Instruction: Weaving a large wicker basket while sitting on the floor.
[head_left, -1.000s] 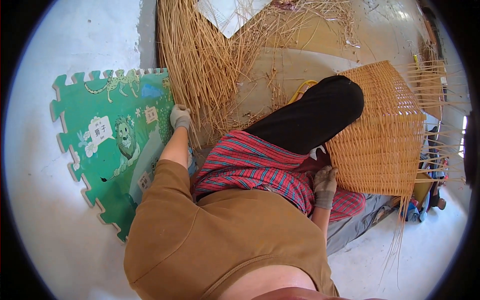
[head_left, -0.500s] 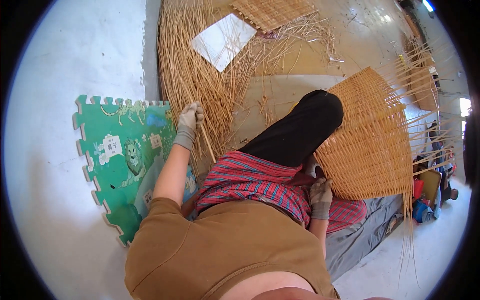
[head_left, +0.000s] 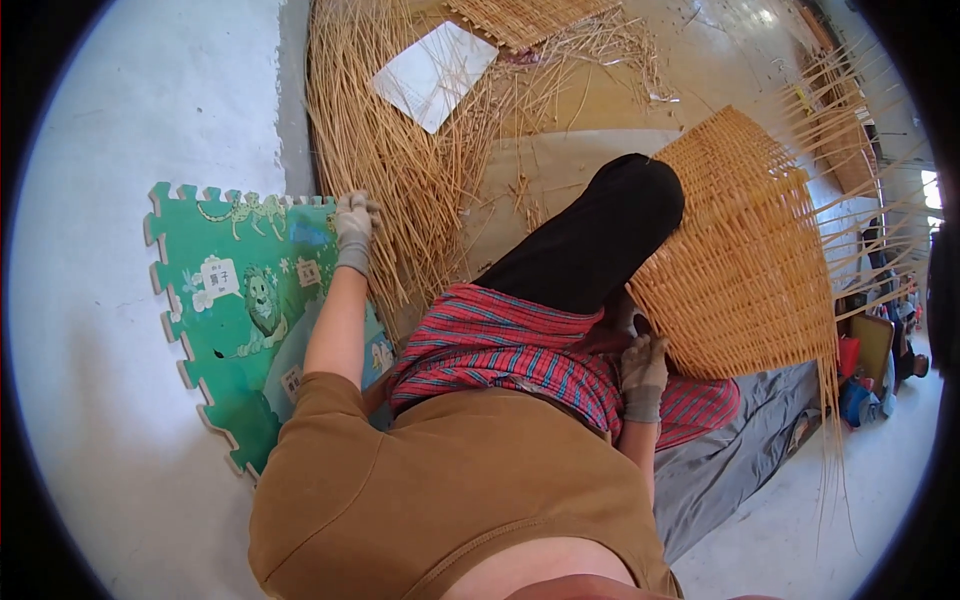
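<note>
My left hand (head_left: 356, 222), in a pale work glove, reaches out over the left edge of a heap of thin tan cane strips (head_left: 400, 150). Its fingers look loosely apart, and no strip shows in them. My right hand (head_left: 643, 375), gloved too, is closed at the lower left edge of a woven cane panel (head_left: 735, 260). That panel leans beside my bent right knee, with long unwoven strands (head_left: 860, 210) sticking out on its right side. My right fingertips are partly hidden against the weave.
A green puzzle foam mat (head_left: 235, 300) with animal pictures lies left, beside the wall. A white sheet (head_left: 435, 75) rests on the strips, near another woven panel (head_left: 530, 18). Grey cloth (head_left: 740, 450) spreads under the right side; assorted items (head_left: 870, 370) stand far right.
My left hand has moved a little left and up, and the strip that was in it no longer shows there. My right hand stays at the panel's edge. The whole view has shifted slightly.
</note>
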